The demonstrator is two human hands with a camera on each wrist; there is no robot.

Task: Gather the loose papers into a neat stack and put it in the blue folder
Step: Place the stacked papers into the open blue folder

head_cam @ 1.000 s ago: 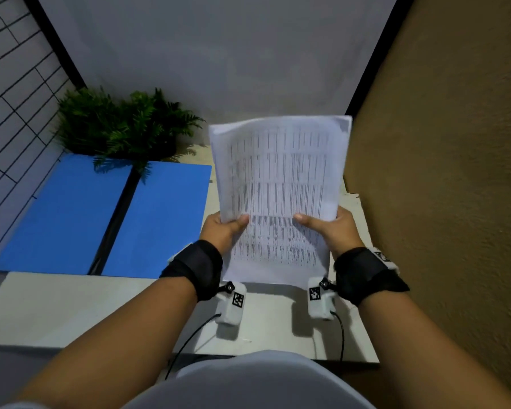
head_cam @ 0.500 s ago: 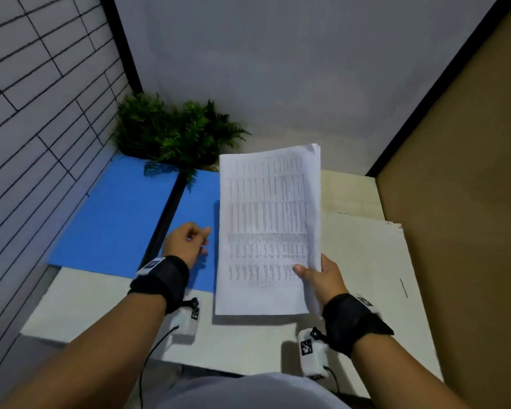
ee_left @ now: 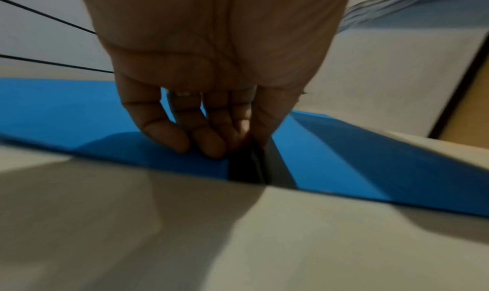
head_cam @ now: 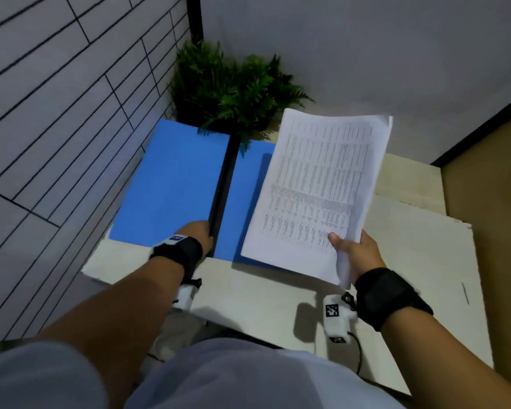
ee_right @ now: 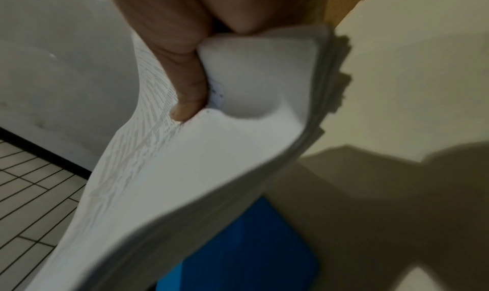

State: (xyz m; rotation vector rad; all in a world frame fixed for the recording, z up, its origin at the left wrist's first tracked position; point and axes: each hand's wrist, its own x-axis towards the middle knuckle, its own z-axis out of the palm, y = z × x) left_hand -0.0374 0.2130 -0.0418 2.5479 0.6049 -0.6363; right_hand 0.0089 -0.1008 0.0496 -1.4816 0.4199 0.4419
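Observation:
The blue folder (head_cam: 171,184) lies open and flat at the table's left, with a black spine (head_cam: 223,184) down its middle. My left hand (head_cam: 198,234) is at the spine's near end. In the left wrist view its thumb and forefinger pinch the raised spine (ee_left: 246,170) while the other fingertips (ee_left: 169,140) touch the left cover (ee_left: 66,111). My right hand (head_cam: 341,246) grips the printed paper stack (head_cam: 316,196) by its near right corner, thumb (ee_right: 185,98) on top. The stack (ee_right: 185,180) hangs tilted above the folder's right half (ee_right: 238,253).
A green fern (head_cam: 227,90) stands at the folder's far edge in the corner. A tiled wall (head_cam: 56,128) runs along the left and a brown wall (head_cam: 490,187) along the right. The pale table (head_cam: 263,305) shows bare surface near me and to the right.
My left hand let go of the stack and went down to the folder's spine. The right hand alone carried the stack leftward over the folder's right half.

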